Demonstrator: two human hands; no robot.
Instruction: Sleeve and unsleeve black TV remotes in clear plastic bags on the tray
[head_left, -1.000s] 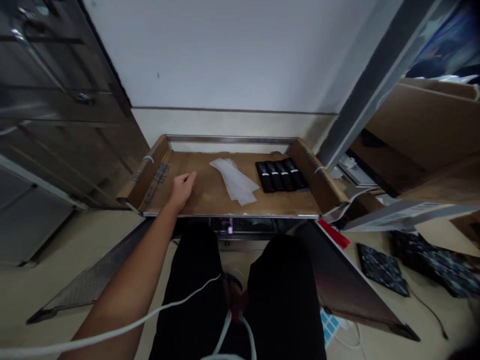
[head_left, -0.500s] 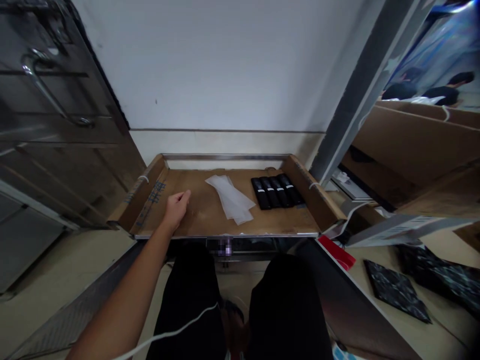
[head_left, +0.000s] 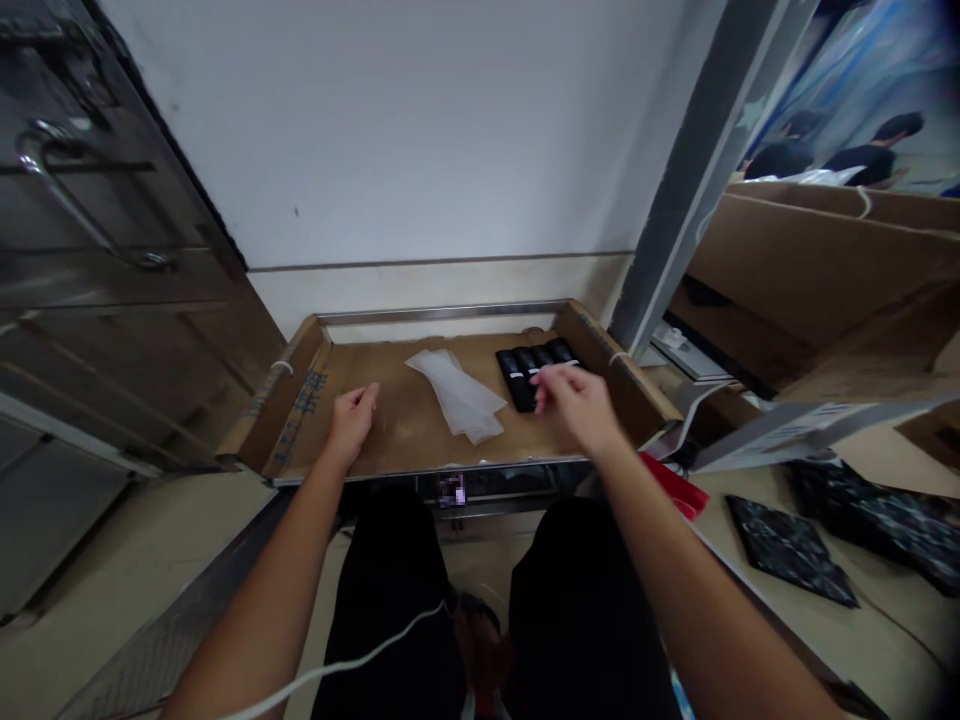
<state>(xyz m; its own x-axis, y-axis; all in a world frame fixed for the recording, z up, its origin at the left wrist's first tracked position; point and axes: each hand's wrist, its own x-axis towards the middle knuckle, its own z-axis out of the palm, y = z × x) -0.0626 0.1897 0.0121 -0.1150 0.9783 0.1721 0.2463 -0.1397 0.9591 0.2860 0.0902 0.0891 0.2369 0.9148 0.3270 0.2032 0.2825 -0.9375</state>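
My left hand (head_left: 352,422) is curled closed at the left part of a cardboard-lined tray (head_left: 397,440), and nothing shows in its fingers. My right hand (head_left: 576,395) is over the front of several flat black pieces (head_left: 514,378) lying side by side at the tray's right. Its fingers are half bent and apart, slightly blurred, with no object visible in them. I cannot tell whether they touch the black pieces, each of which has a small white mark. Between my hands lie overlapping translucent whitish strips (head_left: 457,395), touched by neither hand.
Cardboard sides (head_left: 637,390) bound the tray. Behind it is a white wall (head_left: 420,130), with a metal door (head_left: 112,210) on the left. At right are a grey post (head_left: 667,190), a large cardboard box (head_left: 840,270) and dark patterned panels (head_left: 787,550). People sit farther back.
My right hand has come in from the lower right and reached the black pieces. The left hand stays in place on the tray. The view has shifted slightly.
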